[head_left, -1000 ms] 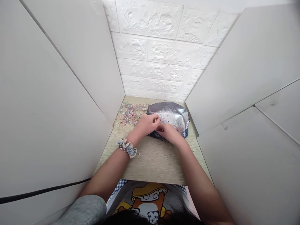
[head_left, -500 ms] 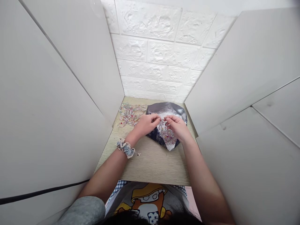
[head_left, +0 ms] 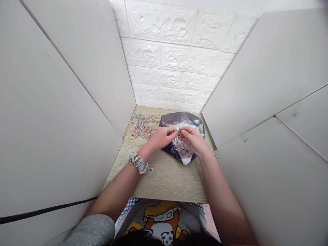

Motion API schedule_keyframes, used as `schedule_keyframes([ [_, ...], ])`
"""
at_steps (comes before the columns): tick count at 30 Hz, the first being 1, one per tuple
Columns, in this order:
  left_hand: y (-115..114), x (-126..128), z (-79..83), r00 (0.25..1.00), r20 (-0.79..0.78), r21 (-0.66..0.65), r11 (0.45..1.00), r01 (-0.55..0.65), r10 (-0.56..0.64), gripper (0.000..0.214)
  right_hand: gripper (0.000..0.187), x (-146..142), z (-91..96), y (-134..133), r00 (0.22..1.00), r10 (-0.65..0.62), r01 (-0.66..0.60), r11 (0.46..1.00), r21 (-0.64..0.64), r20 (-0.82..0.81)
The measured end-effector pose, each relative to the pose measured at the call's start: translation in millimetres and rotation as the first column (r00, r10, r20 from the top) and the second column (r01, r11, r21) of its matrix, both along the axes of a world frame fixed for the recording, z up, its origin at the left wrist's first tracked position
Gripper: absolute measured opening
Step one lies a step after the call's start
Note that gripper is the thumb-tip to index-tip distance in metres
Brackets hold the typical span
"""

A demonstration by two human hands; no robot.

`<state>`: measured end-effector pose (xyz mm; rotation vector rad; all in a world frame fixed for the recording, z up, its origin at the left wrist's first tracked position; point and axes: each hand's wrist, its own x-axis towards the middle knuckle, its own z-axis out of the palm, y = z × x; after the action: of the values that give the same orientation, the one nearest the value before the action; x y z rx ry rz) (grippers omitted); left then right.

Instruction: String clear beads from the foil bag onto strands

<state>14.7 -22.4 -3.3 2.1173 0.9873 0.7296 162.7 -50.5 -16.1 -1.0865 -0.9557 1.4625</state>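
Observation:
My left hand (head_left: 164,137) and my right hand (head_left: 192,139) meet fingertip to fingertip above a shiny silver foil bag (head_left: 183,121). Both pinch something tiny between them, too small to name. The bag lies open on a narrow wooden desk (head_left: 166,177), and small coloured beads (head_left: 185,149) show inside it just below my fingers. A pale fabric scrunchie (head_left: 138,162) sits on my left wrist.
A heap of beaded strings (head_left: 142,125) lies at the back left of the desk. White panels (head_left: 64,112) close the desk in on both sides, and a white brick-pattern wall (head_left: 176,58) stands behind. A black cable (head_left: 46,209) runs along the lower left.
My right hand came up out of the bag's near side to meet the left above it. The bag's front edge now shows beads. Both hands have since closed together a little more.

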Motion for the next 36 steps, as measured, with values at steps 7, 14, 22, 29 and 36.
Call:
schedule_keyframes([
  [7, 0.8, -0.6, -0.1, 1.000, -0.022, -0.004, 1.000, -0.022, 0.022, 0.030, 0.019, -2.1, -2.2, 0.4, 0.999, 0.000, -0.001, 1.000, 0.017, 0.039],
  [14, 0.8, -0.7, 0.8, 0.999, -0.031, 0.008, 1.000, -0.014, 0.014, 0.030, 0.018, -1.1, -3.7, 0.4, 1.000, -0.001, 0.000, 1.000, 0.019, 0.008],
  [22, 1.2, -1.0, -0.7, 0.999, -0.034, 0.017, 1.000, -0.009, 0.009, 0.029, 0.018, -1.0, -6.2, 1.5, 0.999, -0.001, 0.000, 1.000, 0.029, 0.037],
  [29, 2.2, -0.9, -2.1, 0.999, -0.052, 0.026, 1.000, -0.008, 0.009, 0.031, 0.018, -1.4, -8.2, 2.5, 0.994, 0.008, -0.013, 0.999, 0.050, 0.105],
  [36, 2.6, -0.9, -0.1, 1.000, 0.009, -0.106, 0.994, 0.025, -0.024, 0.035, 0.018, -1.2, -4.7, 1.1, 0.958, -0.051, 0.015, 0.992, 0.126, 0.283],
])
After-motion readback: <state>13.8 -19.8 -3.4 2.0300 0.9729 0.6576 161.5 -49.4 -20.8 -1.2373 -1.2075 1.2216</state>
